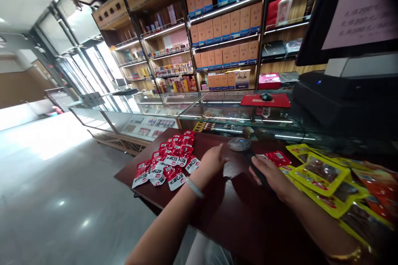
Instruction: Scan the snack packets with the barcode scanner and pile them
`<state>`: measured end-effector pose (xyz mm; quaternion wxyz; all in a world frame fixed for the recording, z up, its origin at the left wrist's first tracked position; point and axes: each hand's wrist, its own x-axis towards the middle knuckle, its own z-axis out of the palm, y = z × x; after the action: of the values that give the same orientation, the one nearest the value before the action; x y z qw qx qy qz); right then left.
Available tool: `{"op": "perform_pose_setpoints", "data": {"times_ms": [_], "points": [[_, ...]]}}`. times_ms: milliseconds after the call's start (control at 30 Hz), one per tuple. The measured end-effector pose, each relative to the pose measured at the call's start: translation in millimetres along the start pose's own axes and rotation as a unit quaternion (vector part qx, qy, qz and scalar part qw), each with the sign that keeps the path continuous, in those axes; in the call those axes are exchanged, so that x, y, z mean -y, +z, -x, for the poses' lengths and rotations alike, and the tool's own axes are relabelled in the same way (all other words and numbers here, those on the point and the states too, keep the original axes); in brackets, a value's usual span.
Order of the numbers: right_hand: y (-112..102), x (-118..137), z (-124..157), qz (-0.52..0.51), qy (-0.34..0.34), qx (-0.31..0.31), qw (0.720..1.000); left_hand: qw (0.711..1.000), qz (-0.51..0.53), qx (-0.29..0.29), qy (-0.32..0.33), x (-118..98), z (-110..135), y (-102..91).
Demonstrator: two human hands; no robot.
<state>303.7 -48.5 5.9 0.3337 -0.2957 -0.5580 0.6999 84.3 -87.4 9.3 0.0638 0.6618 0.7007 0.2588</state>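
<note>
A dark handheld barcode scanner [240, 145] with a rounded grey head and a small blue light is in my right hand [272, 176], fingers wrapped round its handle. My left hand [213, 162], with a pale band at the wrist, is over the table left of the scanner. Its fingers look curled in; what they hold, if anything, is hidden. Beyond it lies a pile of red-and-white snack packets [171, 159]. Beside my right hand are yellow snack packets [323, 174] with clear windows and one red packet [278, 158].
The dark brown table [214, 215] abuts a glass display counter [217, 109]. A red mat [264, 99] with a computer mouse is on the glass. At right stands a black monitor [314, 20]. Boxed goods fill shelves [226, 35] behind; open floor [71, 203] lies left.
</note>
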Motion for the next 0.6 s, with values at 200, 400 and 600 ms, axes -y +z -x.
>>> {"op": "perform_pose_setpoints", "data": {"times_ms": [200,400,600], "points": [[10.0,-11.6,-1.1,0.018,0.019,0.034,0.999,0.967,-0.22,0.063,-0.114,35.0,73.6,-27.8],[11.0,-16.5,-2.4,0.03,0.032,0.03,0.999,0.991,-0.055,0.107,-0.055,14.9,78.1,-22.4],[5.5,-12.0,-2.5,0.046,0.021,0.023,0.998,0.999,-0.009,0.023,-0.044,4.0,63.6,-15.7]]}}
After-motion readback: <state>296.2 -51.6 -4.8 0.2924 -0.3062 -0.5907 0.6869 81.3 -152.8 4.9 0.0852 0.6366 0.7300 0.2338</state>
